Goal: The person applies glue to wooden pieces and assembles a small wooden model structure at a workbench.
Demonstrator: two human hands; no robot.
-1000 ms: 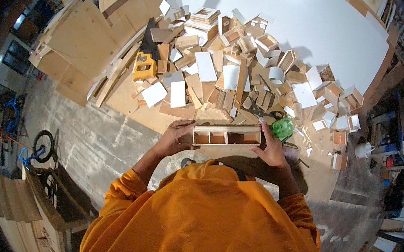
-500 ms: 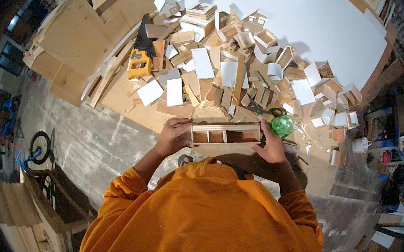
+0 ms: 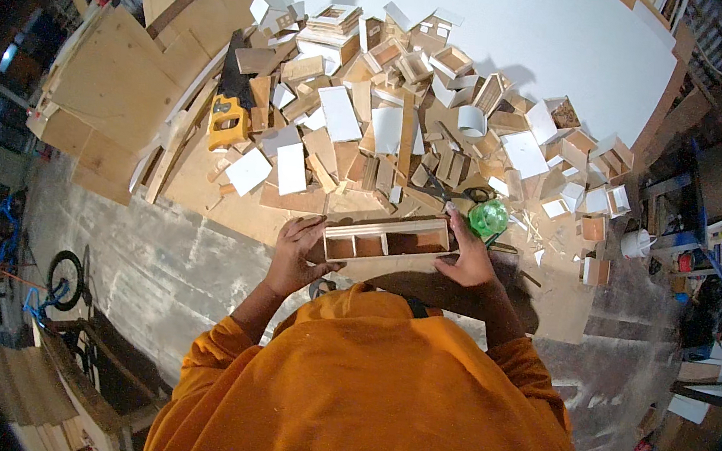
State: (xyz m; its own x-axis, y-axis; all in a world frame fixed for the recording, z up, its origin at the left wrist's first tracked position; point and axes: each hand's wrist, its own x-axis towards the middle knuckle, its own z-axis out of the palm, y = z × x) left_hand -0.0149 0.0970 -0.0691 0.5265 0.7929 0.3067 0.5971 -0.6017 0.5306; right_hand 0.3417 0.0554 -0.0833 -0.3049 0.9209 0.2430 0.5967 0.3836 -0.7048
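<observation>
Closest to me, my left hand [image 3: 294, 256] and right hand [image 3: 471, 260] grip the wooden box [image 3: 387, 229] at opposite ends, fingers clamped around it, thumbs along the near edge. Its open side faces me: two small compartments left, a longer one right. To hold it well, I'd press evenly from both ends, thumbs clear of the compartments, so nothing twists. Just beyond my right fingers stands a green bottle [image 3: 488, 219]; farther off, the heap of wood pieces [image 3: 338, 114], a saw [image 3: 237, 83] at its left, then a white board [image 3: 527, 33].
</observation>
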